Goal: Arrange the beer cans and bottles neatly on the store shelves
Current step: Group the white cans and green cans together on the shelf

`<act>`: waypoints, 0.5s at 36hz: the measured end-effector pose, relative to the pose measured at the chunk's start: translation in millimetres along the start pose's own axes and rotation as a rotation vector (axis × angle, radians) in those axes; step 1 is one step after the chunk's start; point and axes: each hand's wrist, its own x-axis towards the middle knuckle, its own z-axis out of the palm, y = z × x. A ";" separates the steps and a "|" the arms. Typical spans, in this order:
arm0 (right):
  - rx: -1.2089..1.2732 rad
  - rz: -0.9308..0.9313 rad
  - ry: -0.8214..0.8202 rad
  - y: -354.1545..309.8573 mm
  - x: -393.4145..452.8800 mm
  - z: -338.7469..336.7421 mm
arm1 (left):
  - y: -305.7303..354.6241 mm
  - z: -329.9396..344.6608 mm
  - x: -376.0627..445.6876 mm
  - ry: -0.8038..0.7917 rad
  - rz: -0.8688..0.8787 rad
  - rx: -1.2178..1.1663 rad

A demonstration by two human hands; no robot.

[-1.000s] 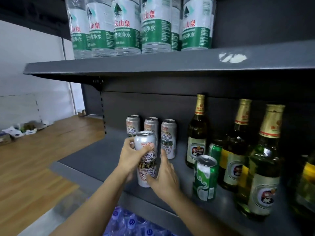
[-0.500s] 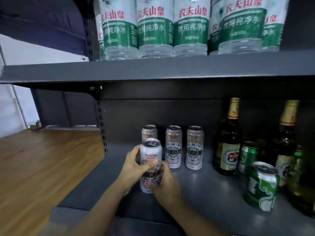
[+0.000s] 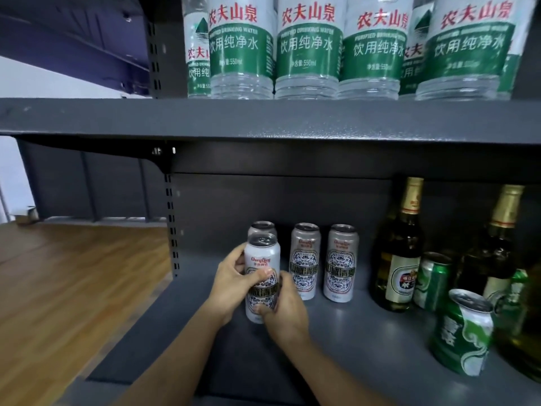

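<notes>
Silver beer can point(image 3: 261, 268) stands upright on the dark lower shelf point(image 3: 366, 332), gripped by my left hand point(image 3: 231, 284) at its nine o'clock and my right hand point(image 3: 285, 312) at its four o'clock. Three matching cans point(image 3: 304, 259) stand behind, from twelve to two o'clock.

dark shelf point(image 3: 366, 341) holds beer cans point(image 3: 341, 263), bottles point(image 3: 399, 253)

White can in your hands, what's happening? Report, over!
Left hand and right hand both grip the white can, upright on the shelf. Another can directly behind it. Two matching cans stand beside, clear.
</notes>
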 end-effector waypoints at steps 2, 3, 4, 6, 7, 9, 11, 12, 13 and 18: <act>0.016 0.006 -0.002 3.2 0.8 2.4 | -5.2 0.5 3.0 -0.014 -0.010 0.023; 0.025 0.004 -0.003 5.3 0.6 3.8 | -7.7 0.6 3.9 -0.019 -0.014 0.032; 0.032 -0.004 -0.004 6.7 0.5 4.9 | -10.0 0.3 4.5 -0.021 -0.018 0.034; 0.037 -0.028 -0.002 8.2 0.6 6.3 | -13.3 -1.1 5.7 -0.012 -0.023 0.028; 0.035 -0.035 -0.001 8.4 1.4 6.5 | -14.1 -1.7 6.6 -0.006 -0.024 0.022; 0.032 -0.034 -0.003 8.4 3.3 7.4 | -14.5 -2.4 8.1 0.003 -0.026 0.021; 0.037 -0.031 -0.004 8.1 4.9 8.0 | -14.8 -2.4 10.6 -0.001 -0.013 0.039; 0.033 -0.033 -0.007 7.2 5.6 8.2 | -14.8 -2.2 11.6 -0.004 -0.008 0.047; 0.027 -0.036 -0.013 7.1 6.0 8.6 | -15.3 -2.2 12.4 0.000 -0.007 0.050; 0.019 -0.039 -0.033 7.5 6.8 9.6 | -19.1 -2.8 14.2 0.002 -0.014 0.063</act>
